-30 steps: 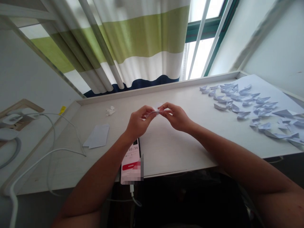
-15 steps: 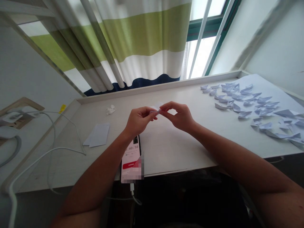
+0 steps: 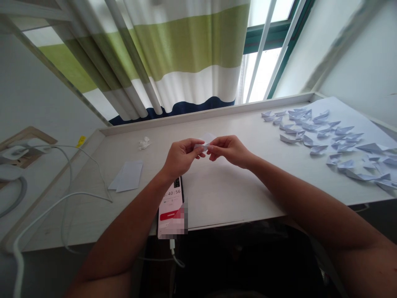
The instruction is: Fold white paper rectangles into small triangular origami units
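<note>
A small folded piece of white paper [image 3: 201,147] is pinched between my two hands above the middle of the desk. My left hand [image 3: 182,156] grips its left end with thumb and fingers. On its right end, the thumb and fingers of my right hand [image 3: 228,150] are closed. Fingertips cover much of the paper, so its full shape is hidden. Just behind the hands lies another white sheet [image 3: 208,136], partly hidden. Many folded paper boats [image 3: 322,128] sit in a loose group on the right side of the desk.
A phone [image 3: 170,211] with a plugged-in cable lies at the front edge, under my left wrist. Flat paper sheets [image 3: 129,177] and a crumpled white scrap [image 3: 144,143] are on the left. White cables [image 3: 65,198] run across the left edge. Behind hangs a curtain [image 3: 192,45].
My right hand has shifted slightly, its fingers now curled closer together below the paper. A little more of the folded paper shows. My left hand stays nearly still.
</note>
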### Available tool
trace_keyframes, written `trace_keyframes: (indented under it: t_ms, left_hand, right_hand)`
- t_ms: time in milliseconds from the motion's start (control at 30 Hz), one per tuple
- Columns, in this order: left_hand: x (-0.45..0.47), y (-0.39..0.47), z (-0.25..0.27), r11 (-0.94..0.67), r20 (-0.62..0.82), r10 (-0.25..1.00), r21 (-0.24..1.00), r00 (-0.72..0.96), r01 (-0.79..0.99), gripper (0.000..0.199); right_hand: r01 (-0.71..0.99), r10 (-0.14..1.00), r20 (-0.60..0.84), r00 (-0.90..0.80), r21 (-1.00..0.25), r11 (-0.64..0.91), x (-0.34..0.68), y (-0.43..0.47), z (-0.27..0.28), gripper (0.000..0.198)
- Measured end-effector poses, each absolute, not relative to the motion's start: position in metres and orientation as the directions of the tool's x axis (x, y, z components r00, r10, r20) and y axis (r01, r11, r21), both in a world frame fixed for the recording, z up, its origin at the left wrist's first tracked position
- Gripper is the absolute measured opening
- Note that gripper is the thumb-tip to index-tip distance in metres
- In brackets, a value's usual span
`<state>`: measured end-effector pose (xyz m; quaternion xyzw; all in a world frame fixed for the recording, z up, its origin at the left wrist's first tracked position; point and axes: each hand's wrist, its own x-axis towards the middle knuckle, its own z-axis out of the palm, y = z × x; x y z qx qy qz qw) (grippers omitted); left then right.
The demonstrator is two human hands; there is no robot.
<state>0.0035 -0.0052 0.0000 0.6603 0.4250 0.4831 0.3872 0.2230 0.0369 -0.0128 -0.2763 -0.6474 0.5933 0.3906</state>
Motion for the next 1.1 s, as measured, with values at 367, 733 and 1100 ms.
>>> trace_keyframes:
  t_ms: [367, 733, 1100]
  left_hand:
    - [0.005, -0.007, -0.002, -0.344, 0.314, 0.934, 0.920, 0.172, 0.186, 0.037]
    - [0.002, -0.004, 0.000, -0.297, 0.250, 0.941, 0.933, 0.227, 0.205, 0.037]
    - [0.002, -0.006, 0.005, -0.230, 0.198, 0.964, 0.955, 0.176, 0.185, 0.043]
  right_hand:
    - [0.022, 0.817, 0.153, -0.556, -0.980, 0.198, 0.223, 0.036, -0.015, 0.061]
    - [0.023, 0.788, 0.332, -0.519, -0.916, 0.401, 0.222, 0.032, -0.020, 0.055]
    - [-0.079, 0.820, 0.408, -0.401, -0.908, 0.412, 0.216, 0.032, -0.024, 0.044]
